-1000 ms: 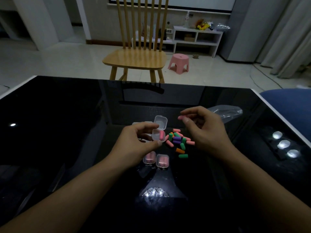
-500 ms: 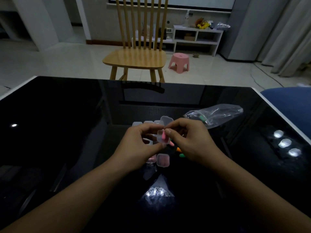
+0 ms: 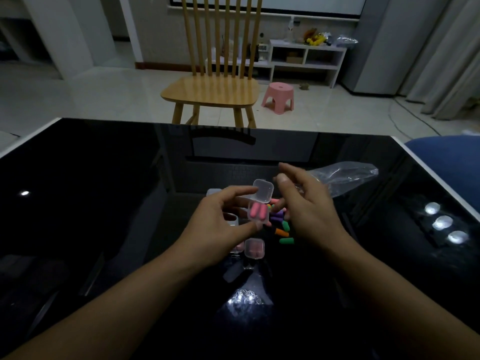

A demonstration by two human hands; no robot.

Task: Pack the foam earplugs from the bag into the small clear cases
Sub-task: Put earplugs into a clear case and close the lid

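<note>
At the centre of the frame my left hand (image 3: 220,227) pinches an open clear case (image 3: 258,213) holding two pink earplugs (image 3: 258,211), its lid (image 3: 263,191) tipped up. My right hand (image 3: 306,206) hovers just right of it, fingers loose, holding nothing. Filling looks done; next I should press the lid shut and set it by the packed case (image 3: 254,248) below, then pick from the loose earplugs (image 3: 281,224) lying beneath my right hand.
</note>
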